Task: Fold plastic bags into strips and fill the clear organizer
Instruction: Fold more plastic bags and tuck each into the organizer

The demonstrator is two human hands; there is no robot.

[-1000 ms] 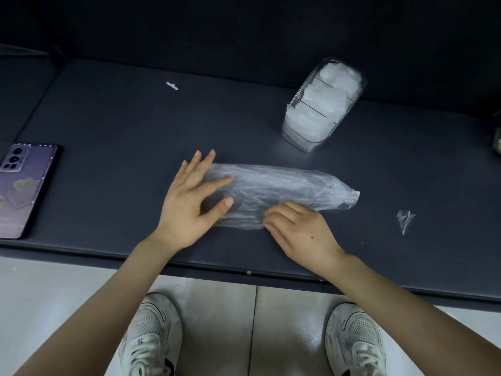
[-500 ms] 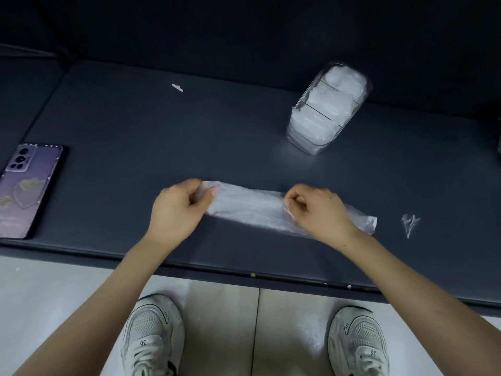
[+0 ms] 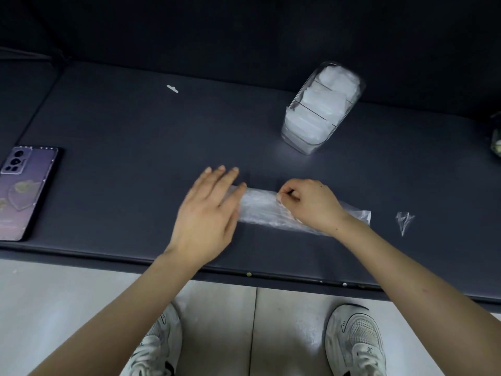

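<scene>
While the bag [image 3: 260, 210] is pinched by the right hand [image 3: 311, 203], its left end is covered by the left hand [image 3: 208, 215], fingers [image 3: 221, 178] straight.

Two hands in play: one left hand [image 3: 208, 213], one right hand [image 3: 311, 204]. Under them, one plastic bag [image 3: 260, 210], a single long strip. One table [image 3: 122, 147]. One clear organizer [image 3: 301, 147], and I count two dividers [image 3: 315, 114] inside it, which makes three compartments [image 3: 291, 137]. All three hold white folded plastic, but the number of pieces in each cannot be told. One phone [image 3: 24, 191]. One scrap of clear plastic [image 3: 404, 219]. One white tab [image 3: 172, 89], tiny. One dark object [image 3: 496, 142], cut off by the picture's edge. And down on the floor, two shoes: one left shoe [image 3: 154, 346], one right shoe [image 3: 355, 340].
</scene>
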